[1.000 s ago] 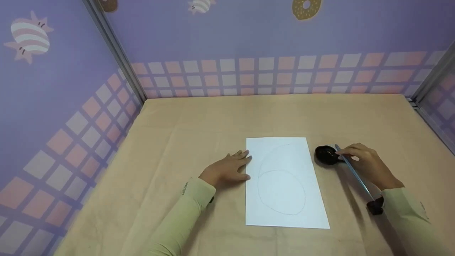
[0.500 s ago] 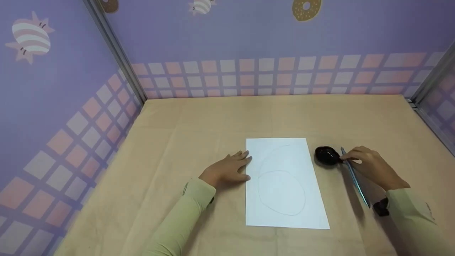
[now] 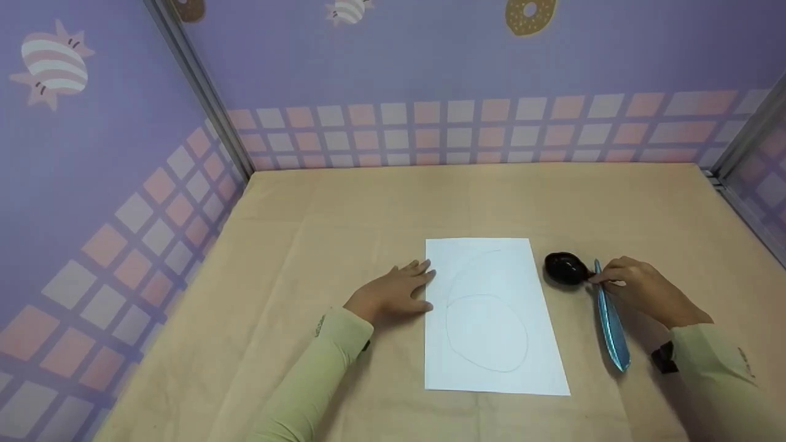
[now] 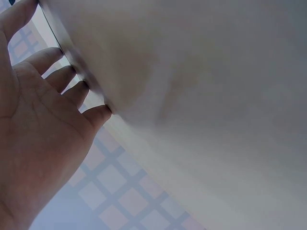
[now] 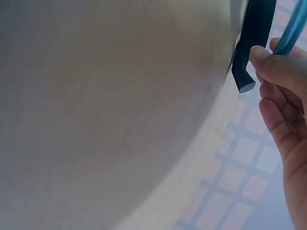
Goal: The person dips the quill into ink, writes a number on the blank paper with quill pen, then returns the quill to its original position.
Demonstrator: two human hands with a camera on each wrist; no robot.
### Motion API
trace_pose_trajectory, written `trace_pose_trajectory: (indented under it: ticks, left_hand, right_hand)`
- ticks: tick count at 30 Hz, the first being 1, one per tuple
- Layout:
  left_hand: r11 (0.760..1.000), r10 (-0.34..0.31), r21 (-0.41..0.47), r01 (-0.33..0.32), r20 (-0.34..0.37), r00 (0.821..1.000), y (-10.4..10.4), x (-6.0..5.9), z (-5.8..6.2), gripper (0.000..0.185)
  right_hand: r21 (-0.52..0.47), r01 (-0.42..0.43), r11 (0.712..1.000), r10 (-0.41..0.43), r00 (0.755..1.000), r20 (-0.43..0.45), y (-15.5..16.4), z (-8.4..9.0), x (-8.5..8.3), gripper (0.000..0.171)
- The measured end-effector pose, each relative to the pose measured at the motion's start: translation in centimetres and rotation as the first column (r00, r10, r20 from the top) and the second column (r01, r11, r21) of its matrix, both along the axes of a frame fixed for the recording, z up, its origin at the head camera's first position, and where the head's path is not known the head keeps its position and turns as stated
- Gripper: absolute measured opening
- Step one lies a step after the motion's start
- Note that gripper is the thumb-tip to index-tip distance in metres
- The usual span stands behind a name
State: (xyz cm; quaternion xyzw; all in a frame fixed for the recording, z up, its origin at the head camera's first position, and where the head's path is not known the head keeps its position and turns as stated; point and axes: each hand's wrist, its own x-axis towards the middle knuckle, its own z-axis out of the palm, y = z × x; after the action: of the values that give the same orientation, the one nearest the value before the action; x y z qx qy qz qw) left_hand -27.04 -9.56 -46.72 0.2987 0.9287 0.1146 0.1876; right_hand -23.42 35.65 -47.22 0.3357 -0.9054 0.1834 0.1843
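Note:
On the left edge of a white sheet of paper (image 3: 491, 344) rests my left hand (image 3: 393, 291), fingers spread and fairly straight. The sheet bears a thin curved line ending in a loop. My right hand (image 3: 648, 291) pinches a shiny blue feather-shaped pen (image 3: 613, 334) between thumb and fingers, its narrow end pointing away and its broad end towards me. Just left of that hand lies a black spoon (image 3: 565, 269), its bowl facing up. In the right wrist view the spoon's bent handle (image 5: 256, 38) is right beside the thumb; whether they touch, I cannot tell.
A beige cloth (image 3: 344, 209) covers the table. Purple panels with a checked border (image 3: 393, 132) stand behind and at the sides, joined by metal posts (image 3: 202, 92). A dark wrist device (image 3: 665, 358) shows under the right sleeve.
My right hand has shifted slightly right and towards me. The pen has turned in it, so its broad flat side now shows and its near end has swung left. My left hand stays put.

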Motion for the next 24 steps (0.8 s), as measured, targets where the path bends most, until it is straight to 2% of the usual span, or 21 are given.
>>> trace_pose_trajectory:
  ticks: [4,11,24]
  left_hand:
    - [1.0,-0.002,-0.007,0.002,0.002,1.0,0.01,-0.03,0.02,0.072]
    - [1.0,0.007,0.008,-0.007,0.022,1.0,0.02,-0.19,0.03,0.072]
    - [1.0,0.009,-0.005,-0.008,0.014,1.0,0.18,-0.17,-0.07,0.072]
  right_hand:
    - [0.013,-0.018,1.0,0.017,0.999,0.03,0.16,0.06,0.1,0.04]
    - [0.037,-0.008,0.999,0.005,0.998,0.06,0.21,0.14,0.06,0.034]
    - [0.083,-0.003,0.997,-0.008,0.99,0.139,0.27,0.02,0.03,0.033]
